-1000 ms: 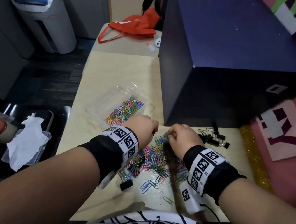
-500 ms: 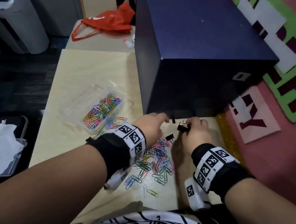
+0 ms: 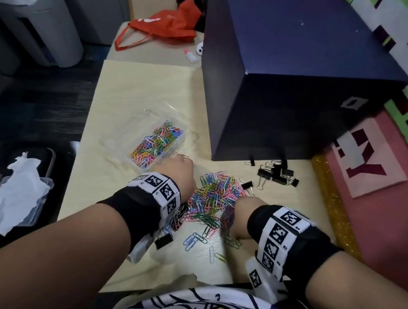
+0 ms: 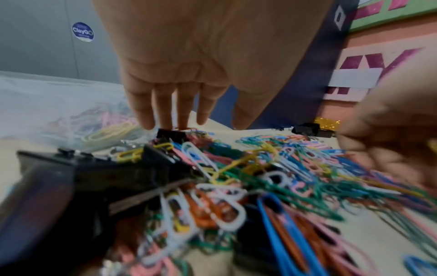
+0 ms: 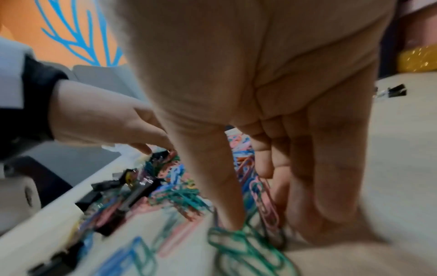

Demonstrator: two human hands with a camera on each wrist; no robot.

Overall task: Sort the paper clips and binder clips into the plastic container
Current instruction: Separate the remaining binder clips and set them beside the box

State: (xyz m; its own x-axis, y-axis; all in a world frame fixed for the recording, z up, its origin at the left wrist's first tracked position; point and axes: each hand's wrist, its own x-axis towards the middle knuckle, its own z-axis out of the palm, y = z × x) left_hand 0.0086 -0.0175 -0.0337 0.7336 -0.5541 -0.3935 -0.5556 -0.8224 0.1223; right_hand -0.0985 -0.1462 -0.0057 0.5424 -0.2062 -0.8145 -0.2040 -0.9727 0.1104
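Two big items frame your work area: the pale table (image 3: 137, 90) and the dark blue box (image 3: 289, 65) standing on its right half. Just left of the box sits the clear plastic container (image 3: 155, 145), already part-filled w/ colored paper clips. Nearer you lies the loose pile of paper clips (image 3: 216, 194), mixed colors, w/ black binder clips (image 3: 275, 173) in a small group near the box's front edge; a few more binder clips are buried in the pile's left side, one (image 3: 163, 240) lying apart at its near-left edge.

Step in hand, by my read: gathering paper clips from the pile; sorting approx. mid-way, binder clips not yet in the container.

Left hand (image 3: 179, 173): palm down betw. container and pile, fingers (image 4: 163, 104) straight and spread, tips down on a binder clip at the pile's far edge; nothing pinched.

Right hand (image 3: 242, 216): at the pile's near-right edge, fingers (image 5: 326, 168) straight down among the clips, thumb tip on a green one; not closed round anything.

Next move calls for closing fingers on a bunch, then a lift left to the container.
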